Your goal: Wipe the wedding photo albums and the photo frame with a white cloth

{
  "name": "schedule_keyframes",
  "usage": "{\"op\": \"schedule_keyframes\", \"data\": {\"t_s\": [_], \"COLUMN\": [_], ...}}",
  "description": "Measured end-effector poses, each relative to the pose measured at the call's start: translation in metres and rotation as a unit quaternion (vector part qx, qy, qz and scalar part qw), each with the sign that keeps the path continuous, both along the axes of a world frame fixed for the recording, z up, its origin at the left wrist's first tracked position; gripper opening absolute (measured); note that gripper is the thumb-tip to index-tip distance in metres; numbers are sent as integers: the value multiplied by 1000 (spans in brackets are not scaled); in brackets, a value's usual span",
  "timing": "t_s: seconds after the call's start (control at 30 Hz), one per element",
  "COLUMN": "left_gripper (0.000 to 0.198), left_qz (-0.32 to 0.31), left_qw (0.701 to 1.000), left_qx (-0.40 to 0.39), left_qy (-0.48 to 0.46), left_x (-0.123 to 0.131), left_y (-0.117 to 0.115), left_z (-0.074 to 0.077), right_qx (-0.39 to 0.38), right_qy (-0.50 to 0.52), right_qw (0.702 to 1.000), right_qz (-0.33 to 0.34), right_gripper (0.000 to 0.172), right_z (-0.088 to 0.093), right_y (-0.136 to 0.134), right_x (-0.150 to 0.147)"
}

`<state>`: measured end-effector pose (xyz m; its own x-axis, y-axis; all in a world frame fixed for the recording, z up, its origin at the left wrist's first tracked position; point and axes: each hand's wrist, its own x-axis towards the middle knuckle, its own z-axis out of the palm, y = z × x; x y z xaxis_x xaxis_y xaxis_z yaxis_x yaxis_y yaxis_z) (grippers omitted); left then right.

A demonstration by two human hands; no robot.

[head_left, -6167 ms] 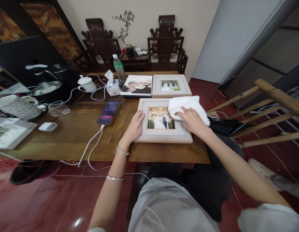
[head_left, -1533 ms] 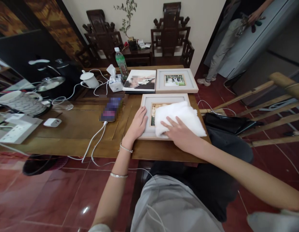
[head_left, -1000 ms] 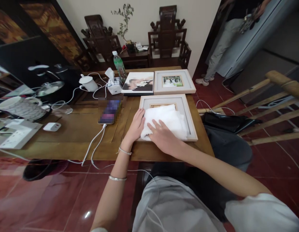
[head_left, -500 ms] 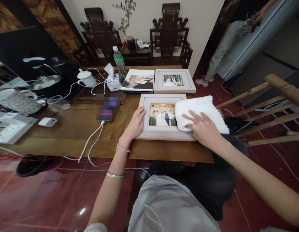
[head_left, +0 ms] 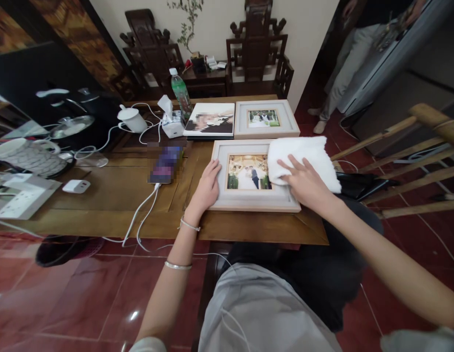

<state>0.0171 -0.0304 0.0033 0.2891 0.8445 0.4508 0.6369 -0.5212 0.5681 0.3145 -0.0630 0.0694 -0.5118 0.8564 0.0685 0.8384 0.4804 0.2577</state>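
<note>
A pale wooden picture frame (head_left: 245,201) lies flat near the table's front edge, with a photo of a couple in its middle. My left hand (head_left: 208,186) holds the frame's left side, its fingers close together over the edge. A folded white towel (head_left: 313,149) covers the frame's upper right part and hangs past its right side. On that towel presses my right hand (head_left: 303,181), gripping it with the fingers spread across its near-left part. The frame's right border is partly hidden beneath towel and hand.
Behind lie another picture frame (head_left: 293,119) and a photo panel (head_left: 212,120). A green bottle (head_left: 181,93), tissue box (head_left: 173,128), lidded cup (head_left: 133,119) and plugged-in phone (head_left: 164,166) stand or lie leftward. A wooden chair (head_left: 432,117) is at right; a person (head_left: 344,73) stands beyond.
My right hand and the towel have slid a little up and left across the frame. My left hand stays on the frame's left side. The person beyond has shifted their feet.
</note>
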Motion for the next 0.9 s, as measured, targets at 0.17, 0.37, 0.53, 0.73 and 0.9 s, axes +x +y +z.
{"op": "schedule_keyframes", "data": {"t_s": [0.17,0.37,0.53,0.73,0.9], "left_gripper": [43,42,41,42,43], "left_qz": [6,3,1,-5,-12], "left_qw": [1000,1000,1000,1000,1000], "left_qx": [11,6,-17,-20,-4], "left_qy": [2,8,20,11,-4], "left_x": [1,1,0,-1,-2], "left_y": [-1,-2,-3,-2,-1], "left_z": [-1,2,7,7,4], "right_qx": [-40,-135,-6,37,29], "right_qy": [-1,89,130,57,27], "right_qw": [999,987,990,992,997], "right_qz": [27,11,54,108,61], "right_gripper": [45,59,51,38,36], "right_z": [11,38,26,-2,-4], "right_y": [-63,-42,48,119,118], "right_x": [2,-17,-72,-134,-111]}}
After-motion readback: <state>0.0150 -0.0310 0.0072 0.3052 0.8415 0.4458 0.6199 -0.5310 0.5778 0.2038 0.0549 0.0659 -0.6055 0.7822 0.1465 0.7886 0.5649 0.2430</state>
